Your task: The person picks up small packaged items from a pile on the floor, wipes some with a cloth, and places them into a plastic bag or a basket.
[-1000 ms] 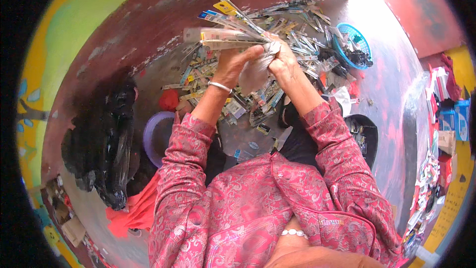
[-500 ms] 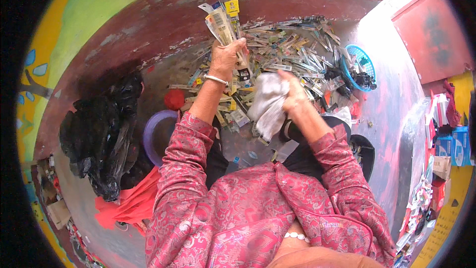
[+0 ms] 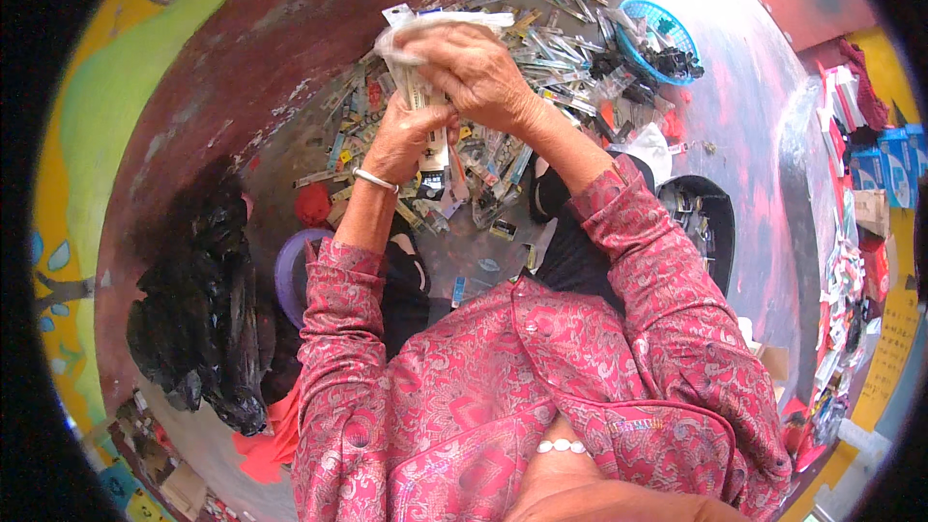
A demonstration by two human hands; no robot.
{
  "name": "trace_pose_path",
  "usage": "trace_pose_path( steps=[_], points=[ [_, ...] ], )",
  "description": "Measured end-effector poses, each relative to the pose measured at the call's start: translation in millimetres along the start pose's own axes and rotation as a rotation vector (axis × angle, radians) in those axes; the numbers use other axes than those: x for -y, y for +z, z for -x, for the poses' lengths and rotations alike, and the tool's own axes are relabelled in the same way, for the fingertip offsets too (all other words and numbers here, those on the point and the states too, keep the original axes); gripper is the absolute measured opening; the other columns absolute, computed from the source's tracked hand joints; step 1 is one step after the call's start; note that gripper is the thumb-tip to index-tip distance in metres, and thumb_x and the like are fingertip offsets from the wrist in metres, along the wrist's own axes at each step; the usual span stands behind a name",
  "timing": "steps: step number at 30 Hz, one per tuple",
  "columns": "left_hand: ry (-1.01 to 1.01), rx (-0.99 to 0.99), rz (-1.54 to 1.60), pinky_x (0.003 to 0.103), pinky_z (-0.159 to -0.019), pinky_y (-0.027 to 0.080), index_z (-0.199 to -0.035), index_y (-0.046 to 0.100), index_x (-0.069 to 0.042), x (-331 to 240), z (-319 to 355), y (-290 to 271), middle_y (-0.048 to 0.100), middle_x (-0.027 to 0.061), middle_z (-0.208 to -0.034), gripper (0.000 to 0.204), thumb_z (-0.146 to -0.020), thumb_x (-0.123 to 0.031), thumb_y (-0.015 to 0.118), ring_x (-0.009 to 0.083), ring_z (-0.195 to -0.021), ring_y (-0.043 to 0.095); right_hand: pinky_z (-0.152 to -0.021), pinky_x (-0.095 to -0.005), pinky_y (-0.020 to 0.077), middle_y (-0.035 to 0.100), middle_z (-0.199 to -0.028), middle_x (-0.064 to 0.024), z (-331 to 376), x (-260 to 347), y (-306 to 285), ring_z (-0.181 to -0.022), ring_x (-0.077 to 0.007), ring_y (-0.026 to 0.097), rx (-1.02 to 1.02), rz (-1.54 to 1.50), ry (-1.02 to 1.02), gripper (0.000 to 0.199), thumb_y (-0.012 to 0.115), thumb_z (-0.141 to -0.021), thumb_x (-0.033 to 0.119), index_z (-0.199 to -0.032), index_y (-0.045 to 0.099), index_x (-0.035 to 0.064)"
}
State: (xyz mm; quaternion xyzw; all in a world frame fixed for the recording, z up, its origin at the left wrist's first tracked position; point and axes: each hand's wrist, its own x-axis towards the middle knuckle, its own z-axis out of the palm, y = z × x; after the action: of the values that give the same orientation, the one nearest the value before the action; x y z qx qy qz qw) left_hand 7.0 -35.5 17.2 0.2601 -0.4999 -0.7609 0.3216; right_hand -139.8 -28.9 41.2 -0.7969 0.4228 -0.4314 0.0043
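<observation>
A bundle of long, flat plastic packets (image 3: 434, 153) stands nearly upright in front of me. My left hand (image 3: 406, 143) is closed around its lower part, with the packets' dark ends sticking out below the fingers. My right hand (image 3: 472, 75) grips a white cloth (image 3: 394, 46) and presses it over the bundle's upper part, just above the left hand. The cloth hides most of the packets' tops. Beneath and beyond both hands, a large heap of similar packets (image 3: 565, 53) lies on the floor against the wall.
A blue basket (image 3: 690, 39) with dark items stands at the far right. Nearer are a black basin (image 3: 718, 208) holding packets and a white bag (image 3: 650, 150). To the left are a red ball (image 3: 312, 203), a purple tub (image 3: 290, 271), a black plastic bag (image 3: 208, 314) and red sheeting (image 3: 266, 449).
My right hand has brought the white cloth up and left onto the packet bundle. My left hand, still holding the bundle, sits slightly lower and further left. The view has shifted.
</observation>
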Motion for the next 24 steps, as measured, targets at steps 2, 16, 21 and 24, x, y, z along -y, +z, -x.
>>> trace_pose_path(
  steps=[2, 16, 21, 24],
  points=[
    [-0.025, -0.005, 0.026, 0.023, -0.049, 0.042, -0.085, 0.053, -0.003, 0.3, 4.2, 6.8, 0.054, 0.0032, -0.065, 0.015, -0.074, -0.011, 0.060, 0.0109, -0.053, 0.051, -0.083, -0.0332, 0.0401, 0.058, -0.101, -0.0107, -1.6, -8.7, -1.4, -0.095, -0.0255, 0.055, -0.198, 0.012, 0.046, 0.025, 0.049, -0.082, 0.017, -0.105, 0.057, 0.0090],
    [0.004, -0.231, 0.073, 0.028, -0.055, 0.048, -0.098, 0.050, 0.002, 12.4, -2.8, -13.1, 0.056, 0.0079, -0.073, 0.022, -0.078, -0.007, 0.054, 0.0163, -0.061, 0.057, -0.091, -0.0443, 0.0401, 0.057, -0.105, -0.0145, 48.7, -74.5, -55.1, -0.098, -0.0301, 0.053, -0.547, -2.174, 0.503, 0.036, 0.049, -0.075, 0.022, -0.108, 0.053, 0.0065],
    [0.018, -0.157, 0.165, 0.027, -0.053, 0.048, -0.101, 0.049, 0.001, 8.1, 1.1, -4.3, 0.057, 0.0075, -0.072, 0.025, -0.078, -0.008, 0.056, 0.0160, -0.062, 0.057, -0.085, -0.0441, 0.0436, 0.058, -0.101, -0.0129, 13.9, -22.3, -33.1, -0.093, -0.0277, 0.055, -0.883, -1.643, 1.255, 0.036, 0.045, -0.080, 0.029, -0.102, 0.054, 0.0024],
    [-0.114, 0.172, 0.120, 0.029, -0.050, 0.047, -0.097, 0.050, -0.001, -1.0, 1.5, 5.8, 0.056, 0.0085, -0.067, 0.028, -0.073, -0.011, 0.060, 0.0176, -0.055, 0.056, -0.064, -0.0347, 0.0519, 0.062, -0.083, -0.0112, 26.0, -13.9, 3.6, -0.071, -0.0216, 0.061, 0.031, -2.135, 0.944, 0.039, 0.051, -0.081, 0.040, -0.099, 0.057, 0.0053]
  ],
)
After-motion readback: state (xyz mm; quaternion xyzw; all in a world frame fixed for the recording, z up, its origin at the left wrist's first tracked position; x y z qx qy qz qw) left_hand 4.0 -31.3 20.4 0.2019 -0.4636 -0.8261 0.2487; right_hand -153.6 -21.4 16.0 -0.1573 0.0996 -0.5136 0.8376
